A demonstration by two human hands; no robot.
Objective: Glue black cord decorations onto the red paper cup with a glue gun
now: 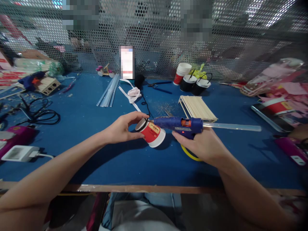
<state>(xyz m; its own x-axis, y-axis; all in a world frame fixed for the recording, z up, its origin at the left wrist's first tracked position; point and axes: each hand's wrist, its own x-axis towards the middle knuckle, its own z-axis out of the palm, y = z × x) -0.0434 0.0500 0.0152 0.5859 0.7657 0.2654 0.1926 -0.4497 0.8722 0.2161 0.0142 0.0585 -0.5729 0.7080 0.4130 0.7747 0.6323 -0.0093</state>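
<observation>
Locate the red-and-white cup [154, 134] at the middle of the table [117, 170], nearer the front edge than the far edge. Note the tilt, probably chosen to turn the black-ringed end toward the nozzle [151, 121] of the blue glue gun [172, 123]. Observe thumb and fingers of the left hand [122, 128] clamped on the cup beside that end, apparently to steady it and leave the nozzle side clear. Observe the right hand [207, 144] wrapped around the gun handle, presumably to hold the nozzle level at the ring. Trace the black cord [144, 103] back toward the far edge, apparently left slack to avoid pull. Contact between cup and table: cannot tell. For writing, check the cream panel [154, 126] on the cup: dark characters, too small to read. Treat the gun's pale label [183, 129] as likewise illegible. No brand identifiable.
</observation>
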